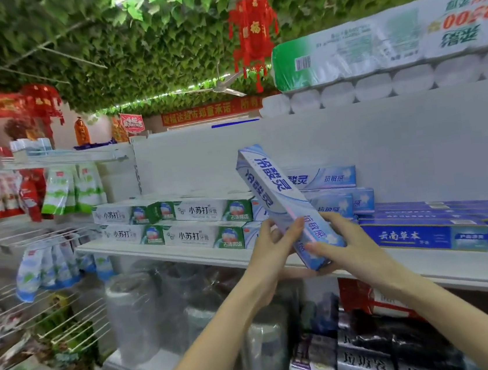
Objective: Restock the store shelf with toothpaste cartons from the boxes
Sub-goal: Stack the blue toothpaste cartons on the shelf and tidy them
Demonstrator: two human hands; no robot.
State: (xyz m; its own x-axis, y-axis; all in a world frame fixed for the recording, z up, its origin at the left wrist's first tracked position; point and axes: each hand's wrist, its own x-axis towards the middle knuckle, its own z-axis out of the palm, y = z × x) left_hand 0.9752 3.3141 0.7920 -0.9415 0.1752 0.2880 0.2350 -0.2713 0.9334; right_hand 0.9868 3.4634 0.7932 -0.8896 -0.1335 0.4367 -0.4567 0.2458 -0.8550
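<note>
Toothpaste carton [271,194] tilts toward eleven o'clock above the shelf [428,267] edge, its lower end gripped by left hand [269,248] and right hand [347,246] (probably to level it) for the matching stack [330,178] at one o'clock.

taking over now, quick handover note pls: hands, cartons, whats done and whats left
Hands: left hand and right hand both grip the lower end of one light blue carton, tilted, in front of the shelf.
Done: green cartons, matching blue cartons and dark blue cartons already stacked on it.
Left: set this carton on the matching stack; supply boxes not in view.
</note>
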